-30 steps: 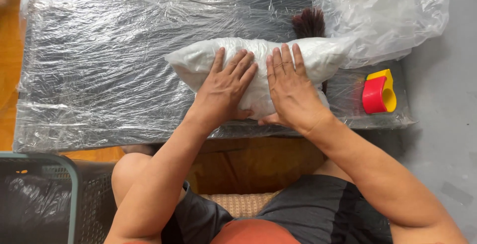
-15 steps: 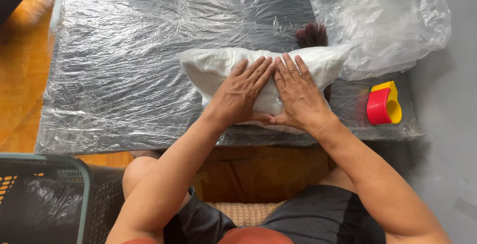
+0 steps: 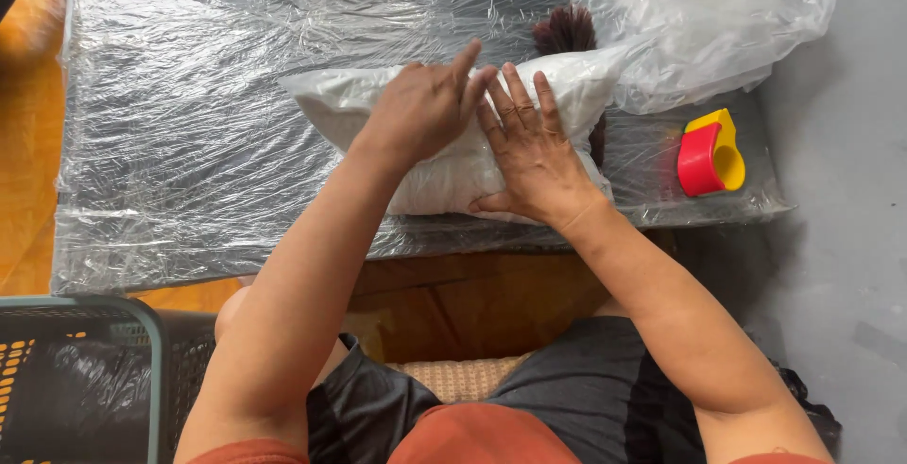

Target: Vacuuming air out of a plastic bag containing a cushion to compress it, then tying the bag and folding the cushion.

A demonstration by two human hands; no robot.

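Note:
A stuffed white plastic bag (image 3: 348, 105) lies across a dark board covered with clear plastic film (image 3: 189, 143). A tuft of dark reddish hair (image 3: 565, 29) sticks out from behind the bag's far right end. My right hand (image 3: 529, 147) lies flat on the bag, fingers spread and pressing down. My left hand (image 3: 420, 110) rests on the bag just left of it, fingers curled at the far edge and touching the right fingertips.
A red and yellow tape dispenser (image 3: 710, 154) sits on the film at the right. Crumpled clear plastic (image 3: 699, 20) lies at the back right. A dark mesh basket (image 3: 85, 379) stands at the lower left. Grey floor (image 3: 841, 237) runs along the right.
Both hands have slid toward the bag's far edge. My left hand went from flat to curled, and its fingertips now meet those of the right hand.

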